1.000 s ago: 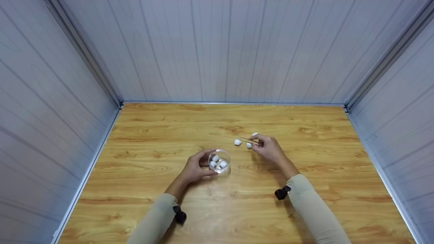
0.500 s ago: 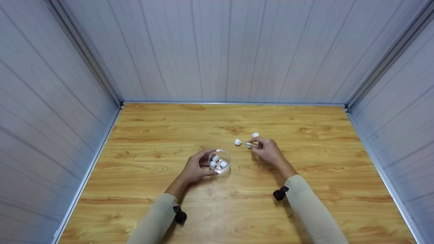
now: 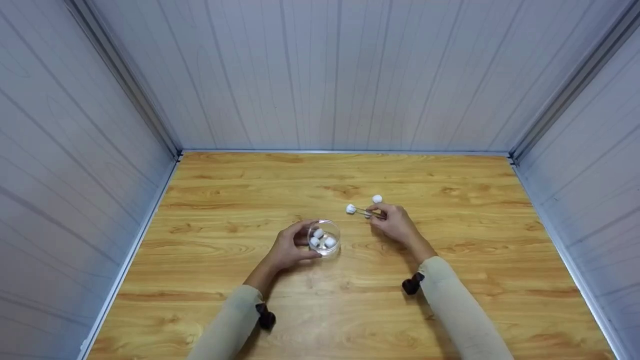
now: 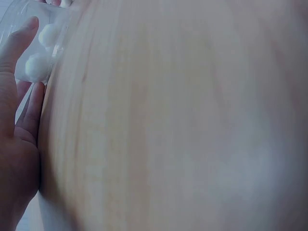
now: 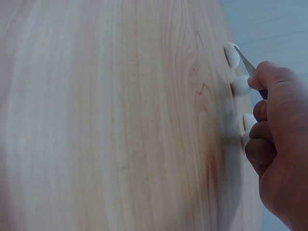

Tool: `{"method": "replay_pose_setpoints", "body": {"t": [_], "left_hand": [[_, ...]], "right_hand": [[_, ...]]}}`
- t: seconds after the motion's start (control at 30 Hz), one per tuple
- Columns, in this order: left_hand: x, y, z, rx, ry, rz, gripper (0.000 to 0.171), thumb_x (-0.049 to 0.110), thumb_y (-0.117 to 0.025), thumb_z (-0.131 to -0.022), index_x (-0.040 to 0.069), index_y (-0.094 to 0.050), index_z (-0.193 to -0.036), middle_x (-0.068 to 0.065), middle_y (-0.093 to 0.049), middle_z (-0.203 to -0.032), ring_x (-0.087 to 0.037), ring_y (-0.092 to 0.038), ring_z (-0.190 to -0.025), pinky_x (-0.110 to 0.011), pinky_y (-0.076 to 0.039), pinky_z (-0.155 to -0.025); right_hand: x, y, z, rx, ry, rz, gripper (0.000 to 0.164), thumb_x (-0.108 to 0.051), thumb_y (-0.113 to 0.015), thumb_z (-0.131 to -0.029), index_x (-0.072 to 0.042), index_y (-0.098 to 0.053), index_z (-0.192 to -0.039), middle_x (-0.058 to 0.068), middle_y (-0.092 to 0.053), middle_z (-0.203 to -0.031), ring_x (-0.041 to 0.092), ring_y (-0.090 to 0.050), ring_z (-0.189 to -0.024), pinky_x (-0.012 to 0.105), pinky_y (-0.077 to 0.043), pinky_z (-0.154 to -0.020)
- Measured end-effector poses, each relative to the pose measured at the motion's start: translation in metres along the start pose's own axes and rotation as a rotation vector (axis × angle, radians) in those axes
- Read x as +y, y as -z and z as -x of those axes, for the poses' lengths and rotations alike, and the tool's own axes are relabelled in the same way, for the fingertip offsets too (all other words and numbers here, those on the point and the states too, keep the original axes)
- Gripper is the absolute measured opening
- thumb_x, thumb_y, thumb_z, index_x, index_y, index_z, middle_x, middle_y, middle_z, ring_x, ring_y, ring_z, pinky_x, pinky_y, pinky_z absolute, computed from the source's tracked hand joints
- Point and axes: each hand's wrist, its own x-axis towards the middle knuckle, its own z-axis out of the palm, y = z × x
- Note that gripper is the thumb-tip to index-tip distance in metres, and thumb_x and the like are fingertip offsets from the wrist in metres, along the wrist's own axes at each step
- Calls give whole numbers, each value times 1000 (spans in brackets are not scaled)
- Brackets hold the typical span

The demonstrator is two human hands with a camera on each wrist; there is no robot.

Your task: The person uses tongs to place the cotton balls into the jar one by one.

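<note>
In the head view my left hand [image 3: 290, 248] is curled around the side of a clear round cup [image 3: 324, 252], thumb in front and fingers behind. White cotton balls [image 3: 330, 242] lie inside it, and two show through its wall in the left wrist view. My right hand [image 3: 397, 224] pinches thin metal tweezers [image 5: 246, 64] between thumb and fingers. Their tips reach the leftmost loose cotton ball [image 3: 350, 209], one tip lying against it in the right wrist view. Another cotton ball [image 3: 367, 214] sits beneath the tweezers, partly covered by my fingers.
One more cotton ball [image 3: 377, 199] lies just behind my right hand. The wood-grain table [image 3: 240, 190] is bounded by pale panel walls [image 3: 320, 75] at the back and both sides. Dark wrist cameras [image 3: 412, 284] hang below my sleeves.
The tweezers have come down and toward me, their tips going from beyond the leftmost cotton ball onto it. My left hand and the cup have stayed in place.
</note>
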Motion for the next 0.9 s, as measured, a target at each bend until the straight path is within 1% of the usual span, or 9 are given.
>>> {"method": "replay_pose_setpoints", "body": {"t": [0.1,0.17,0.2,0.27,0.3,0.4,0.47,0.53,0.9], "left_hand": [[1,0,0,-7,5,1,86,2,-100,-82,7,-62,-159,-22,-72,-150,-42,-74,-133,-22,-64,-106],[2,0,0,-9,7,4,86,1,-99,-83,6,-61,-160,-23,-72,-150,-43,-74,-132,-23,-64,-106],[2,0,1,-9,7,7,85,1,-99,-83,6,-61,-160,-23,-72,-150,-43,-74,-131,-23,-64,-106],[2,0,1,-6,5,6,85,1,-99,-83,6,-61,-159,-23,-72,-150,-43,-75,-131,-23,-64,-105],[2,0,1,-6,4,7,85,1,-99,-83,6,-61,-159,-23,-72,-149,-43,-75,-131,-23,-64,-105],[3,0,1,-6,0,10,86,1,-99,-82,6,-62,-159,-23,-72,-149,-43,-74,-131,-24,-65,-105],[3,-1,1,-5,-1,12,86,1,-99,-82,6,-62,-159,-23,-72,-149,-43,-74,-131,-25,-65,-105],[3,0,1,-4,0,13,86,1,-99,-82,6,-62,-159,-23,-72,-149,-43,-74,-131,-25,-65,-106],[2,0,1,0,0,6,84,2,-100,-83,6,-63,-158,-24,-73,-146,-41,-75,-130,-23,-65,-104]], "right_hand": [[2,-1,-1,3,-11,14,21,-10,-73,-107,-8,-83,-126,17,-86,-120,21,-76,-92,33,-60,-81],[3,-1,-2,5,-11,25,20,-11,-73,-108,-8,-83,-125,16,-86,-122,28,-82,-109,43,-66,-93],[3,-2,-2,5,-11,29,20,-12,-72,-108,-8,-83,-124,16,-86,-123,29,-82,-113,46,-66,-97],[3,-2,-3,6,-13,36,19,-12,-73,-108,-8,-83,-123,16,-86,-122,28,-81,-110,46,-66,-96],[2,-2,-3,6,-14,38,19,-12,-73,-108,-8,-83,-123,16,-86,-121,25,-79,-103,44,-65,-92],[1,-3,-4,5,-16,48,18,-12,-73,-107,-8,-83,-121,16,-85,-114,17,-63,-83,34,-52,-78],[0,-3,-4,1,-16,51,17,-13,-74,-107,-8,-83,-120,15,-85,-111,14,-54,-77,30,-45,-73],[0,-3,-5,-3,-12,52,16,-12,-74,-106,-7,-83,-119,15,-84,-110,13,-50,-75,29,-42,-71],[1,-3,-7,-10,7,49,12,-14,-76,-106,-9,-83,-114,14,-85,-114,14,-57,-82,31,-48,-78]]}}
